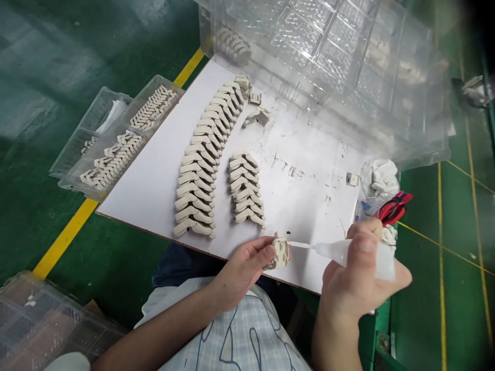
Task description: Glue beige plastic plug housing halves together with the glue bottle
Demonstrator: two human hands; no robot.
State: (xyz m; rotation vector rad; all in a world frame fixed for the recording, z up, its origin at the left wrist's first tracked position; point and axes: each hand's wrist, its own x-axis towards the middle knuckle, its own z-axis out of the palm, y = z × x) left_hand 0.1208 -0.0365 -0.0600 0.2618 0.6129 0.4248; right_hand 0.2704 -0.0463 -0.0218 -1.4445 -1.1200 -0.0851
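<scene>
R hand (356,278) is the biggest thing in play: fist closed round a clear squeeze bottle (381,257), thumb on top, thin nozzle (305,246) pointing left. L hand (243,268) is clamped on one beige plastic part (280,251), thumb vs fingertips. We hold it just over the near board edge, in front of our torso. Nozzle tip sits at the part's R side; we can't tell if it's touching.

Handling, our read:
- Bottle looks soft-walled and light, so squeeze force matters. Grip mid-body.
- Part looks like rigid moulded plastic, v. light, small, w/ thin legs that could snap. Best held by the outer flanks, as now, w/ the centre left free.

Surface + room, big to small:
- Green painted floor (58,77) w/ yellow line (65,234). Looks like a shop floor.
- Stack of clear blister trays (348,62) at the far R, overhanging the board.
- White board (154,190), flat, scuffed w/ dark marks mid-R.
- Clear side tray (116,149) on the L edge, filled w/ the same parts.
- Long nested row (204,165) and short row (245,190) lie side by side, apart.
- White rag (381,175) near R edge, red/black item (394,206) just beside it. We can't ID that one.
- A few loose parts (258,116) at the far end of the long row.
</scene>
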